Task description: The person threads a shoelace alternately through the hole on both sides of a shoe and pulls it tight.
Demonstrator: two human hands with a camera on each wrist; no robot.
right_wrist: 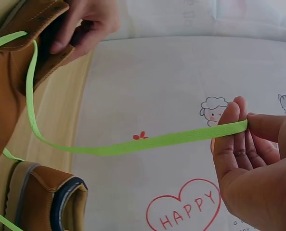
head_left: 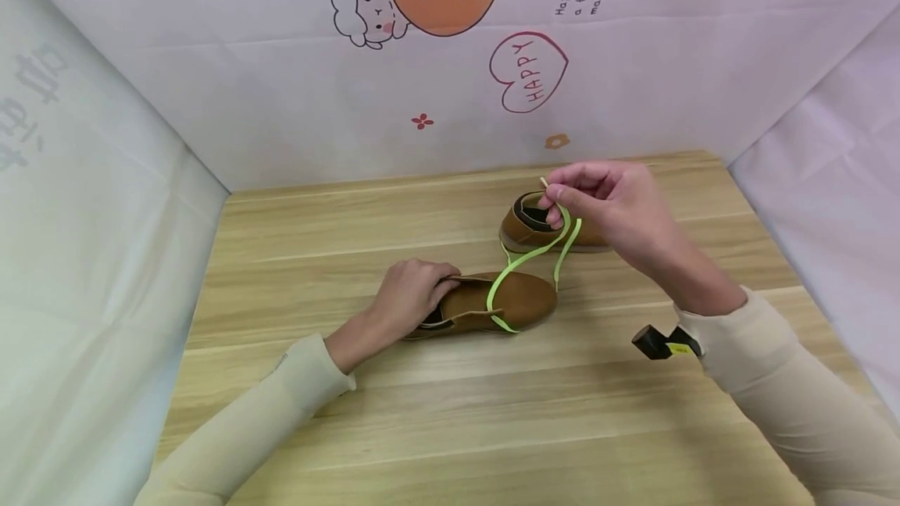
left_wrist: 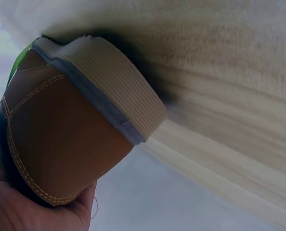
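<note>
A brown leather shoe [head_left: 523, 297] lies on the table with its toe to the right. My left hand [head_left: 411, 295] grips it near the heel opening; in the left wrist view the fingers and thumb hold the shoe's collar [left_wrist: 18, 171]. A flat neon-green lace [right_wrist: 148, 147] runs through an eyelet in the shoe's flap. Raised above the toe, my right hand [head_left: 608, 205] pinches this lace close to its tip, between thumb and fingers. The lace curves slackly from hand to shoe. Part of the far flap is hidden by the left hand.
Behind stands a second brown shoe [head_left: 527, 239], partly covered by the right hand. More green lace [head_left: 566, 252] hangs between the shoes. The wooden table [head_left: 450, 428] meets a printed white cloth [head_left: 295, 115] at the back. A black device [head_left: 654, 342] sits at the right wrist.
</note>
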